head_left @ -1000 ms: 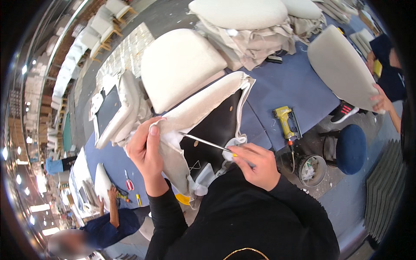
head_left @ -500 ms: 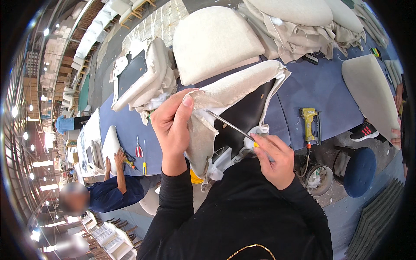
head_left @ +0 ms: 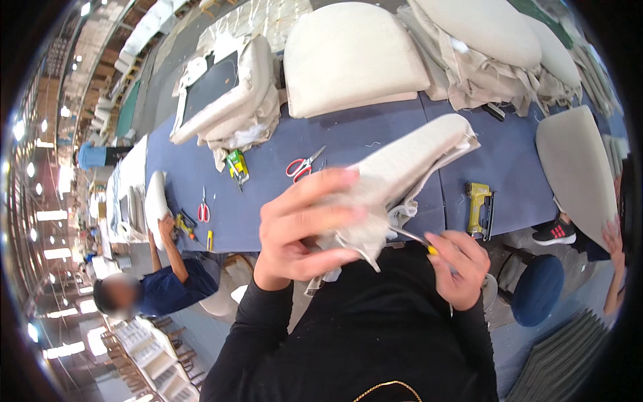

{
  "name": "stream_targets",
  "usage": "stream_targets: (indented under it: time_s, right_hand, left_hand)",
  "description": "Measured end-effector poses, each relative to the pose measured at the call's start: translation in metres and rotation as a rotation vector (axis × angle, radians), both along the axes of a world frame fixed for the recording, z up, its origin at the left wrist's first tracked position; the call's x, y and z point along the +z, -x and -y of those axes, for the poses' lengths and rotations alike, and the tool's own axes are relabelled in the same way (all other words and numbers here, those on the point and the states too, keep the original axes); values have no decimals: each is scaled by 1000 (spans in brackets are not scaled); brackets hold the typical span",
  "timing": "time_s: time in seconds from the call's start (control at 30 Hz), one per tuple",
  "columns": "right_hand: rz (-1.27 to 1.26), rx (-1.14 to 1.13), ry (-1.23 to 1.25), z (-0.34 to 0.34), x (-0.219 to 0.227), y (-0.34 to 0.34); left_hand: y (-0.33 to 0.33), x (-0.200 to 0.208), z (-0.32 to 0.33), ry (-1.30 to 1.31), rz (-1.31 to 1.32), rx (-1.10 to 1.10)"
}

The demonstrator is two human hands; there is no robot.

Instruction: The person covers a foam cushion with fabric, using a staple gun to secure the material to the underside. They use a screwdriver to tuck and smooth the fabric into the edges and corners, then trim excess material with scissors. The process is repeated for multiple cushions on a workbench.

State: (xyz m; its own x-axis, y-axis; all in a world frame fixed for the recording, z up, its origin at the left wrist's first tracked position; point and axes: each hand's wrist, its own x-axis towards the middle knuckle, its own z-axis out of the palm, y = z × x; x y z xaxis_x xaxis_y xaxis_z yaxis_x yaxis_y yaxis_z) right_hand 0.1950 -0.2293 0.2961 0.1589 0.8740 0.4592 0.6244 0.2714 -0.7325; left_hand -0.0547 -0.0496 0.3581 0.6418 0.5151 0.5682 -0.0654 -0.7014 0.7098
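In front of me is a beige fabric-covered seat cushion (head_left: 418,151), tilted so that its pale side faces up and its underside is mostly hidden. My left hand (head_left: 305,228), smeared by motion, has its fingers curled round the near corner, where loose fabric hangs. A screwdriver (head_left: 410,234) with a thin metal shaft and a bit of yellow at the handle is in my closed right hand (head_left: 461,268). Its shaft points left toward the cushion's lower edge, and its tip is hard to make out there. Most of the handle is hidden by my fingers.
Red-handled scissors (head_left: 303,166) and a green-yellow box (head_left: 237,167) lie on the blue table (head_left: 321,134). A yellow staple gun (head_left: 479,209) rests at right. Beige cushions (head_left: 355,60) stand behind. A blue stool (head_left: 538,289) is at right; a co-worker (head_left: 177,288) handles a cushion at left.
The cushion has tipped over, so its black underside no longer shows. My left hand has come lower and nearer; my right hand has moved right and down with the screwdriver.
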Motion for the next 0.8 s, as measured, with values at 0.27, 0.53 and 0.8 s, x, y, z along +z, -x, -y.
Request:
stream_targets:
  time_s: [0.27, 0.53, 0.8]
  right_hand:
    - [225, 11, 32, 41, 20, -24]
    - [366, 98, 124, 40, 71, -51]
    - [497, 94, 199, 43, 101, -53]
  left_hand:
    - [-5, 7, 38, 528, -256, -71]
    - [-15, 3, 42, 422, -212, -104]
    - [-19, 1, 47, 389, -216, -93]
